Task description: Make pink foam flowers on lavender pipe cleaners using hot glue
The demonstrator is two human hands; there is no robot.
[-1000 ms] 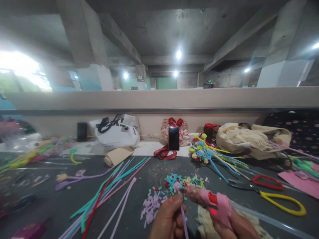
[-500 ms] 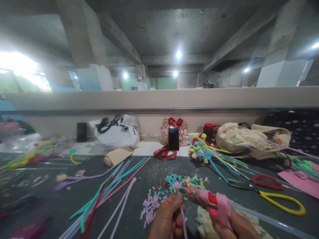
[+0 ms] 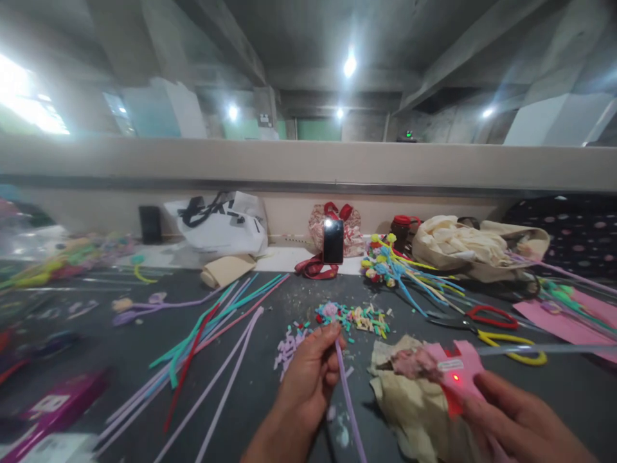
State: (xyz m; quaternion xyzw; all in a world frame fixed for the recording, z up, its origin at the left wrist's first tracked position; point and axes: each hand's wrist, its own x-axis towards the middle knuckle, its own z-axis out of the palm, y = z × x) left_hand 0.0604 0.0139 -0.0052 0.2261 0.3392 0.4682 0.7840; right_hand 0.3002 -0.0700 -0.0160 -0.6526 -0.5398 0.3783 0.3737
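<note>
Left hand (image 3: 311, 366): fingers pinched together on a lilac stem (image 3: 348, 399), its tufted head just above the fingertips, over the bench (image 3: 263, 379). Right hand (image 3: 511, 411): fingers clamped on a pink glue gun (image 3: 463, 373), indicator lit red, nozzle over a beige cloth (image 3: 409, 402); the gun bears a pale label (image 3: 450, 364), illegible. Rear: a white bag (image 3: 226, 235) carries bold black lettering, partly covered by its strap and unreadable. Lower left: a purple box (image 3: 67, 408) shows a white label, blurred.
</note>
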